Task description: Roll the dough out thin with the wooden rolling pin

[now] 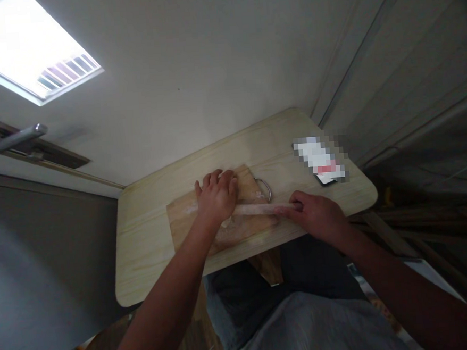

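Note:
A pale wooden rolling pin (255, 209) lies across a floured wooden cutting board (183, 224) on a small light wood table (143, 256). My left hand (216, 196) presses palm-down on the pin's left part, fingers spread over it. My right hand (314, 213) rests on the pin's right end, fingers stretched along it. A thin piece of pale dough (226, 230) shows under the pin, mostly hidden by my left hand and wrist.
A metal loop handle (265, 187) sticks out at the board's far right corner. A phone (320, 161) lies on the table at the right. A wall stands behind the table, a door handle (13, 140) at far left, wooden furniture legs at right.

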Demonstrator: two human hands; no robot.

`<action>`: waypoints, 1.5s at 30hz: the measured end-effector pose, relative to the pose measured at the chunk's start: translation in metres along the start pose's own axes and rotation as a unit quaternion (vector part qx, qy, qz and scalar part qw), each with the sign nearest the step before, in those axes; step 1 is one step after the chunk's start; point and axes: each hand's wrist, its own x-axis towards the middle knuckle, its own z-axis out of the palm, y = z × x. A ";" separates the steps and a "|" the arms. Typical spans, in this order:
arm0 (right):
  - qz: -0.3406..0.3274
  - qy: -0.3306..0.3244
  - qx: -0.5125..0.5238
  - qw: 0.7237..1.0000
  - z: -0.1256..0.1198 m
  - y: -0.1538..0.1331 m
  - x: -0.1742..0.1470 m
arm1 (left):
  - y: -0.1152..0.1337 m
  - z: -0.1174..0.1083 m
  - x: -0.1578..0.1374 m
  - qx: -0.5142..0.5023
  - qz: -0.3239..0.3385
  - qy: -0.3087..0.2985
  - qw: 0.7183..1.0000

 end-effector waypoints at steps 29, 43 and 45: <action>0.001 -0.016 -0.050 0.999 -0.005 -0.005 -0.007 | 0.006 -0.002 -0.002 -0.016 0.015 0.045 0.999; -0.006 -0.008 -0.035 0.999 0.004 -0.005 -0.025 | 0.009 -0.009 -0.023 0.032 0.038 0.021 0.999; -0.005 -0.001 -0.042 0.999 0.005 -0.006 -0.028 | 0.009 -0.010 -0.027 0.034 0.033 0.015 0.999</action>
